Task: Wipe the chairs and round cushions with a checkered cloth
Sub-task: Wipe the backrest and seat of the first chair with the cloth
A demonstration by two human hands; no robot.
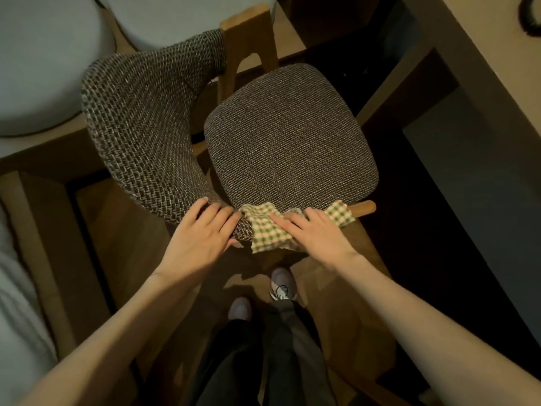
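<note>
head view: the checkered cloth (268, 231), green, pink and cream, lies bunched on the lower edge of the chair seat (289, 136), at the centre of the frame. part of it hangs over the front of the seat. its long axis runs left to right along that edge, from the end of the woven backrest (140, 127) toward the wooden frame end (364, 208) that sticks out at the seat's lower right corner.

the right hand (319, 234) rests on top of the cloth, fingers spread and fairly straight, pressing it flat to the seat rather than pinching it. the left hand (202, 232) is just beside it to the left and off the cloth. its fingers are draped over the backrest's lower tip, with the thumb seemingly hooked beneath, though the dim light makes that wrap hard to confirm. it looks like a steadying hold on the chair.

nearly all the seat fabric lies up-frame from the right hand, so the coming stroke likely runs away from the body, across the cloth's long axis. the right hand is the one placed to drive it.

two pale round cushions (44, 68) sit in the upper left corner, well apart from both hands. a table (483, 68) crosses the upper right, and the person's shoes (282, 284) show below the seat.
</note>
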